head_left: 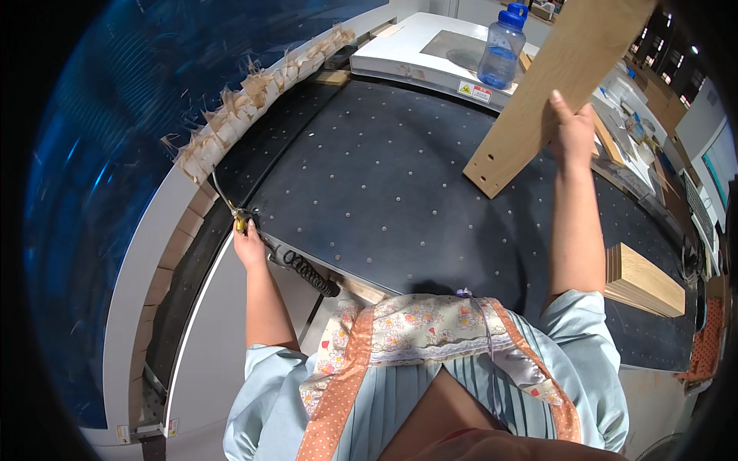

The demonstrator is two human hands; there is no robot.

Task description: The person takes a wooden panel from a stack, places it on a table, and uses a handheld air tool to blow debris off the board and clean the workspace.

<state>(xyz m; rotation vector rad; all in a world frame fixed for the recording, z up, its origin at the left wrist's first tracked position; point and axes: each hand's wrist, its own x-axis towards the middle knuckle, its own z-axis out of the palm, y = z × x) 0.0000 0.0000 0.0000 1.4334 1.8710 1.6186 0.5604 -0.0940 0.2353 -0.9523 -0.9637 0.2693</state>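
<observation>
While planks and a bottle stand nearby, the right hand grips a board, the left hand an air gun.

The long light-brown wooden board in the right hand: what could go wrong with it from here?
Only the right hand grips the long light-brown wooden board, while the left hand holds a yellow metal-nozzled tool, so the board could slip onto the black studded table. Its edge appears close to the clear plastic bottle with blue lid and might knock it.
</observation>
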